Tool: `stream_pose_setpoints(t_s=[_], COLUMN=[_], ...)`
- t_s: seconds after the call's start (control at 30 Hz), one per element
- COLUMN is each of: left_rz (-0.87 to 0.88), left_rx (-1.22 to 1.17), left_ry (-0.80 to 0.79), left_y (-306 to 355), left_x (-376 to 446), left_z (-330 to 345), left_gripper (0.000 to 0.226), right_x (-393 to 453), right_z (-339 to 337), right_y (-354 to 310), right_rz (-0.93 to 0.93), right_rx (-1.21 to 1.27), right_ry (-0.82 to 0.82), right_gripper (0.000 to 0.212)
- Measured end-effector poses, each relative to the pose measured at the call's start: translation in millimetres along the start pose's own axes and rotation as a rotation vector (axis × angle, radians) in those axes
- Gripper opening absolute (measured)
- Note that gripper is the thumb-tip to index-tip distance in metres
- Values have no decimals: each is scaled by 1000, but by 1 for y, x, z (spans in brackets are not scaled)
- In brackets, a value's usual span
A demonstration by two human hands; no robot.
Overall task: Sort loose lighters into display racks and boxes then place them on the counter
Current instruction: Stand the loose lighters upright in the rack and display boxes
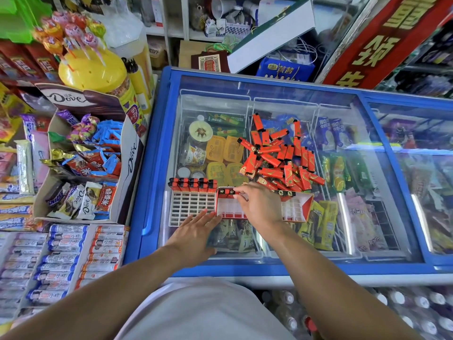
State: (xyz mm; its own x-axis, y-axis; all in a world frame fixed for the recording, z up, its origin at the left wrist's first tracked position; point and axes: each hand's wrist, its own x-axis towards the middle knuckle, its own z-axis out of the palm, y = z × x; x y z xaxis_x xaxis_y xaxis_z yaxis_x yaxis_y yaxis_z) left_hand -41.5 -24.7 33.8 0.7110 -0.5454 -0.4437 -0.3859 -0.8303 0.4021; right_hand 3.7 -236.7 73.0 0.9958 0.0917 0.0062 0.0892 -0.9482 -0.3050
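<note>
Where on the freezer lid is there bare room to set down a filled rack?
Bare glass lies behind the white rack, left of the loose lighters, and along the near blue frame right of the hands. It is crowded at the pile and around the red box.

Blue-framed glass-topped freezer (157, 148) beside crowded snack shelves (36, 148)
</note>
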Motion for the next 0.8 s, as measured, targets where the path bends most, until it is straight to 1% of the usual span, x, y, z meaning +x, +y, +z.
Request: stream_pose_setpoints(t_s=[0.1, 0.2, 0.27, 0.33, 0.4, 0.47, 0.53, 0.6, 0.7, 0.8], left_rz=[5, 6, 10, 14, 1, -21, -46, -91, -160, -175], left_rx=[-7, -17, -18, -31, -60, -68, -57, -52, 6, 54], left_ry=[16, 16, 21, 51, 103, 154, 176, 185, 121, 44], left_y=[0, -1, -2, -2, -3, -4, -7, -12, -22, -25], left_x=[0, -2, -3, -5, -8, -12, -13, -13, -11, -10], left_z=[0, 0, 1, 2, 2, 0, 0, 4, 12, 14], left_gripper=[90, 88, 87, 85, 83, 79, 78, 80, 86, 88], right_x=[0, 6, 21, 43, 66, 85, 102, 115, 129, 135], right_z=[-4, -11, -18, -20, -19, -11, -4, 2, 13, 25], right_y=[-2, -2, 6, 22, 38, 49, 54, 53, 50, 47], right_rz=[-8, 23, 99, 215, 317, 383, 425, 458, 452, 468], right_rx=[8, 89, 163, 268, 318, 313, 327, 350, 247, 177], right_ry=[-15, 25, 51, 13, -61, -126, -116, -77, -105, -114], right_gripper=[23, 21, 17, 17, 24, 33, 38, 38, 29, 28])
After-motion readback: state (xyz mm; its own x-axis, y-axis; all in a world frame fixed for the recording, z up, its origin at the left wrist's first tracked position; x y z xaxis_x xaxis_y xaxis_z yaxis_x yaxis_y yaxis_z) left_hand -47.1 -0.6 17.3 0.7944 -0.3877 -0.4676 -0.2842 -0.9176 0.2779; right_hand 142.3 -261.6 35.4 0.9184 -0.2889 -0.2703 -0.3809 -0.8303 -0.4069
